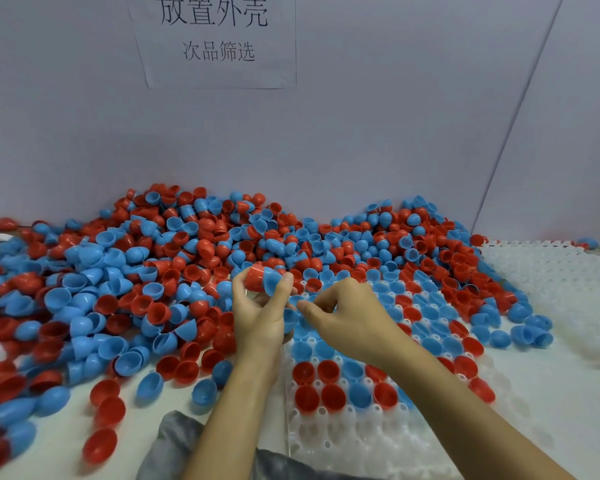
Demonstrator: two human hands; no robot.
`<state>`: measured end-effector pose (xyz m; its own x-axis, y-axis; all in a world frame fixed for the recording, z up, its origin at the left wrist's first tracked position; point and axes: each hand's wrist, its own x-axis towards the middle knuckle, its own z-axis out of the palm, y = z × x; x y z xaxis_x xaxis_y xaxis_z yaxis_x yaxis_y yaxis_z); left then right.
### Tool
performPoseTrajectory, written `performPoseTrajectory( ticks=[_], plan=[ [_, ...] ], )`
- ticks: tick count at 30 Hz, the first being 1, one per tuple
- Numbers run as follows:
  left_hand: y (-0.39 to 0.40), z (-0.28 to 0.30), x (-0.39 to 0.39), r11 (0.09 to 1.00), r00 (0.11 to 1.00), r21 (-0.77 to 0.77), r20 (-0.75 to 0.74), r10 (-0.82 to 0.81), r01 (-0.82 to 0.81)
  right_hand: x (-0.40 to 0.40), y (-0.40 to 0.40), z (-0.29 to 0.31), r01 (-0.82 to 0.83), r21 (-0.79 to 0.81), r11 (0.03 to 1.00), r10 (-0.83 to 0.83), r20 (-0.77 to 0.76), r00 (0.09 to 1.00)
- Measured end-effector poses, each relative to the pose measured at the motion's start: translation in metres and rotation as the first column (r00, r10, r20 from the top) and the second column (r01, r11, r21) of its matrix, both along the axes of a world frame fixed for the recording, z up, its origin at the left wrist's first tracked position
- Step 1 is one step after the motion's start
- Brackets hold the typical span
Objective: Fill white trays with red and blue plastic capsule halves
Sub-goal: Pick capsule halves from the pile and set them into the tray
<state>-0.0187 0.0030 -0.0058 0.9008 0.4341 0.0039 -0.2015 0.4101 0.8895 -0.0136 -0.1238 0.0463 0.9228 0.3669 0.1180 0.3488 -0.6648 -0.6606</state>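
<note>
Left hand point(262, 313) pinches nested red-blue halves point(264, 279) at fingertips, above tray point(326, 424). Right hand point(347, 311) beside it, fingers curled; whether holding anything, cannot tell. Halves likely light, stiff, slick: grip by rim. Pile point(153, 271) left.

A pale grey wall point(395, 116) fills the upper half. At twelve o'clock a paper sign point(219, 39) printed with dark characters is fixed to it. At six o'clock grey cloth point(174, 441) lies at the near edge of the white counter point(568, 393).
</note>
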Motion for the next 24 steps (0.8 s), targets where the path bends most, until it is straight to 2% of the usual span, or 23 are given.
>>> performPoseTrajectory(
  ticks=[3,5,7,11,17,21,24],
  plan=[
    [-0.002,-0.002,-0.002,0.992,0.997,0.124,0.08,-0.02,0.01,0.002,0.005,0.0,0.056,0.005,0.998,-0.054,-0.167,0.985],
    [-0.005,-0.002,-0.002,0.989,0.993,0.141,0.097,-0.062,0.048,0.001,0.005,0.001,0.082,0.024,0.996,-0.073,-0.258,0.963],
    [-0.006,-0.004,-0.001,0.99,0.993,0.124,0.09,-0.072,0.06,0.001,0.001,0.003,0.123,0.025,0.992,-0.112,-0.279,0.954],
    [-0.002,-0.004,0.003,0.998,0.994,0.004,0.091,-0.055,0.055,0.004,-0.027,0.007,0.204,-0.011,0.979,-0.201,-0.219,0.955],
    [-0.003,-0.006,0.002,0.993,0.992,-0.007,0.05,-0.119,0.119,0.005,-0.114,0.009,0.302,-0.118,0.946,-0.312,-0.086,0.946],
    [-0.009,-0.003,-0.003,0.987,0.988,-0.027,0.023,-0.155,0.155,-0.001,-0.177,0.012,0.312,-0.277,0.909,-0.32,0.018,0.947],
    [-0.012,-0.003,-0.009,0.978,0.98,-0.062,0.027,-0.198,0.199,-0.009,-0.205,0.008,0.297,-0.408,0.863,-0.314,0.026,0.949]
  ],
)
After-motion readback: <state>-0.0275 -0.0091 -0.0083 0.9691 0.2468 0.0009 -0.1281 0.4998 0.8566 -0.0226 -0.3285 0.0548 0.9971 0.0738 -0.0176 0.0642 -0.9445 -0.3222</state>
